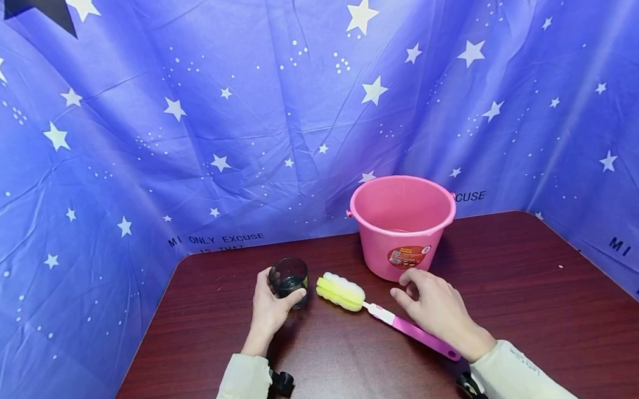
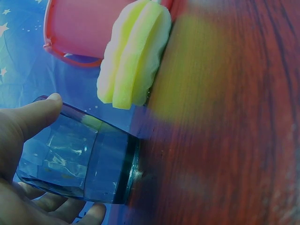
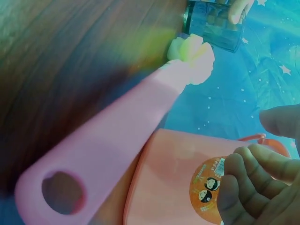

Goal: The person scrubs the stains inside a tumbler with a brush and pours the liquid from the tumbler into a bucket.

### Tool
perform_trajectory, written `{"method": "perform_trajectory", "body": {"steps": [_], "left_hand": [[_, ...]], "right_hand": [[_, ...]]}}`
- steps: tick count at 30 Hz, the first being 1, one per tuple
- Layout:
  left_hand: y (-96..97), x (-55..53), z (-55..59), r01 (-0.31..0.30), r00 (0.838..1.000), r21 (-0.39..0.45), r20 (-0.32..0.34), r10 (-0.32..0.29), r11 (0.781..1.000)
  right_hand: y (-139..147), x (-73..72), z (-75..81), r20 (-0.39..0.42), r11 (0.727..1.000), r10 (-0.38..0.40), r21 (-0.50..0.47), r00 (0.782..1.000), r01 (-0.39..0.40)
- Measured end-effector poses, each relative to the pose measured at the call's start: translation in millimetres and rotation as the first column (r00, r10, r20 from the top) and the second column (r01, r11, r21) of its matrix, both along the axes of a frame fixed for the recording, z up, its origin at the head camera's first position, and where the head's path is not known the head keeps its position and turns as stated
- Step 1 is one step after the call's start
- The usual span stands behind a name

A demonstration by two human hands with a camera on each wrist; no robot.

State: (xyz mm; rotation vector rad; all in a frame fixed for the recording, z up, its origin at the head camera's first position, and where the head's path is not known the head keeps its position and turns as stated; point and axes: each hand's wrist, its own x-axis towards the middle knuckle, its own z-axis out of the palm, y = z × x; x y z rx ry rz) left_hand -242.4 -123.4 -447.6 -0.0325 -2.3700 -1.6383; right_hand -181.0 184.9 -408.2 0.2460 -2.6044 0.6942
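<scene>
A dark tinted drinking glass (image 1: 290,283) stands upright on the table, and my left hand (image 1: 271,310) grips it from the side. In the left wrist view the thumb lies along one side of the glass (image 2: 79,152) and the fingers wrap the other. Just right of it lies a sponge bottle brush (image 1: 343,292) with a yellow and white head and a pink and white handle. My right hand (image 1: 438,307) is over the handle with loosely bent fingers and holds nothing. In the right wrist view the brush handle (image 3: 112,136) lies apart from the fingers.
A pink bucket (image 1: 403,219) with a round orange label stands behind the brush, close to the right fingertips. The dark red wooden table (image 1: 330,370) ends at a blue star-patterned curtain (image 1: 270,117) on the back and both sides.
</scene>
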Motion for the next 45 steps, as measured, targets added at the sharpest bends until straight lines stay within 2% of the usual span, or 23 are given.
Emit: {"method": "perform_trajectory", "body": {"steps": [13,32,37,45], "left_hand": [[-0.3,-0.4,0.9,-0.005,1.000,0.005,0.012,0.005,1.000],[0.5,0.2,0.5,0.005,1.000,0.006,0.001,-0.005,1.000],[1.0,0.1,0.0,0.004,1.000,0.016,-0.001,-0.004,1.000],[0.2,-0.2,-0.3,0.003,1.000,0.019,0.003,-0.003,1.000]], "right_hand": [[6.1,-2.2,6.6,-0.061,0.997,-0.031,-0.070,0.998,0.027],[24.1,-6.4,17.3,-0.168,0.984,-0.113,-0.156,0.979,0.086],[31.2,-7.4,21.4,-0.189,0.983,-0.120,-0.160,0.975,0.090],[35.8,-11.0,19.8,-0.204,0.983,-0.122,-0.162,0.971,0.090]]}}
